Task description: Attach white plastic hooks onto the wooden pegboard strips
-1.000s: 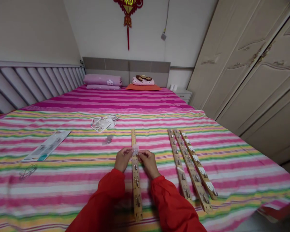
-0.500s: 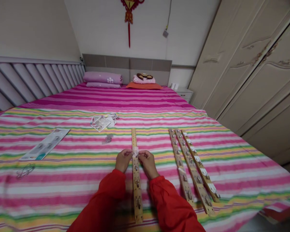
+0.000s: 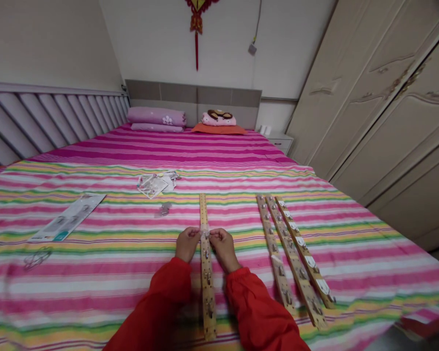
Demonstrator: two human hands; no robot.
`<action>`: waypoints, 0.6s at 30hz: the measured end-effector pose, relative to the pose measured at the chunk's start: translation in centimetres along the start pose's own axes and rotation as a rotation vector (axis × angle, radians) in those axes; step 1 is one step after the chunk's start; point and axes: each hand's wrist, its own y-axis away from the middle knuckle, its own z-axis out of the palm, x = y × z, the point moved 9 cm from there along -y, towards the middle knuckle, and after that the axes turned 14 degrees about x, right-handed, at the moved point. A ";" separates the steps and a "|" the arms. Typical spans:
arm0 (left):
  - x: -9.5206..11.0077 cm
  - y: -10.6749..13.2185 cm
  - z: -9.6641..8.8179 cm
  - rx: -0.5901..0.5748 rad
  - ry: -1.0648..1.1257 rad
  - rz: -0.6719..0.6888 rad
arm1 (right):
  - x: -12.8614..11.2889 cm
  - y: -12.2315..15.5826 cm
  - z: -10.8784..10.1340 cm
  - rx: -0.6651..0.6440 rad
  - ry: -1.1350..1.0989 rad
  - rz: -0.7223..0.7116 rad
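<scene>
A long wooden strip (image 3: pixel 203 209) with metal hooks lies lengthwise on the striped bedspread (image 3: pixel 106 253) in front of me. My left hand (image 3: pixel 187 244) and my right hand (image 3: pixel 222 247) sit on either side of it, fingers pinched together on a small clear adhesive hook (image 3: pixel 205 234) pressed against the strip. Both sleeves are red. Several hooks are fixed on the strip's near part, between my forearms.
Three more wooden strips with hooks (image 3: pixel 290 253) lie side by side to the right. Opened clear packets (image 3: pixel 154 184) lie farther back, a loose hook (image 3: pixel 164 210) near them, a flat card pack (image 3: pixel 66 217) and a clear wrapper (image 3: pixel 37 257) at left. Wardrobe (image 3: pixel 384 102) stands right.
Both hands and the small hook have sunk slightly toward the strip; the view has tilted down a little. Nothing else moved.
</scene>
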 end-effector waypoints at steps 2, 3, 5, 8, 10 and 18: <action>0.1 0.0 0.0 0.007 -0.001 -0.001 | 0.0 0.0 0.0 -0.006 0.001 0.001; 0.1 0.1 -0.1 0.012 -0.003 -0.003 | 0.0 0.1 0.1 -0.009 0.001 0.002; 0.0 0.0 -0.1 0.024 -0.004 -0.008 | -0.1 0.0 0.1 -0.010 0.000 0.003; -0.2 -0.1 -0.2 0.039 -0.004 -0.014 | 0.0 -0.1 0.1 -0.007 -0.005 0.010; -0.4 -0.1 -0.3 0.050 -0.008 -0.018 | 0.2 -0.2 0.2 -0.011 -0.007 0.022; 0.6 0.6 0.3 -0.051 -0.039 0.143 | -0.2 0.1 0.6 -0.089 0.021 -0.042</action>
